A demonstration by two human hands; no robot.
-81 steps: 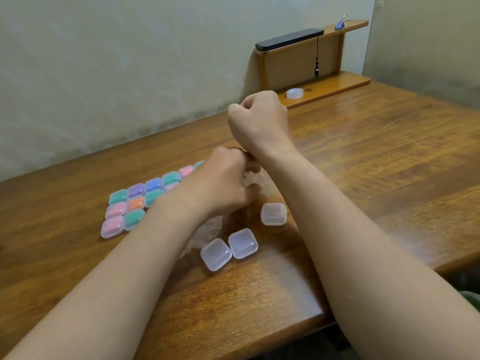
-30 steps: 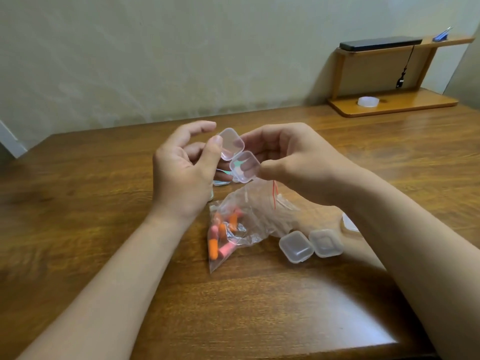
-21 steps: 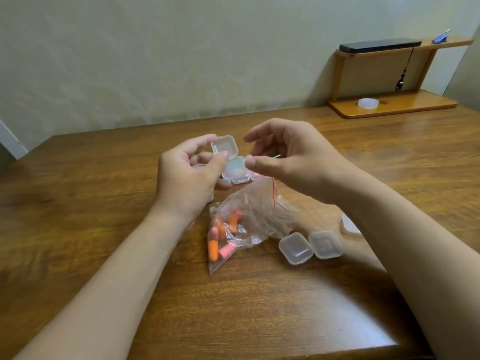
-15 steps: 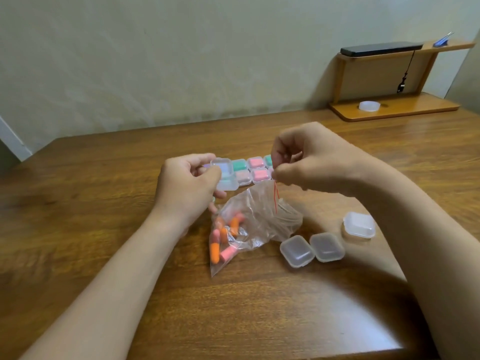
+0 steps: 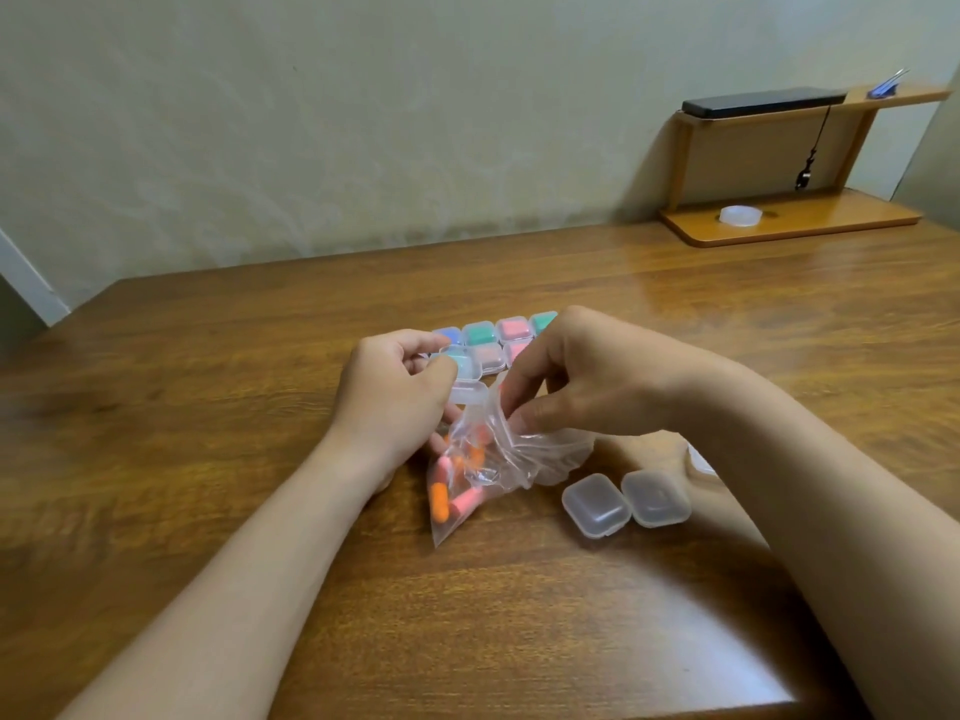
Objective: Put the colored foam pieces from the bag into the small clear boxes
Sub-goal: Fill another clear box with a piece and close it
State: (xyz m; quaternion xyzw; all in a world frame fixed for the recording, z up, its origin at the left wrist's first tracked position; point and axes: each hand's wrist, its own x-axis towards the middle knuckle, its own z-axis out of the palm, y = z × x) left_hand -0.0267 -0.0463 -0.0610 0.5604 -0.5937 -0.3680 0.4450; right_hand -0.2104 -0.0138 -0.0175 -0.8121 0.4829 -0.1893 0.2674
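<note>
My left hand (image 5: 400,392) now holds the small box (image 5: 467,393) closed, just behind the bag (image 5: 498,459); half a second ago it was at the filled boxes (image 5: 493,340) farther behind. My right hand (image 5: 576,376) has come down and pinches the bag's mouth with thumb and fingers. I judge one box is finished and the next piece comes now. Orange and pink foam pieces (image 5: 452,491) remain inside the bag; two empty boxes (image 5: 626,504) wait right of it.

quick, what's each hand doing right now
Left hand: closed on a small clear box, beside the bag's mouth.
Right hand: fingers pinching the open top of the plastic bag.
</note>
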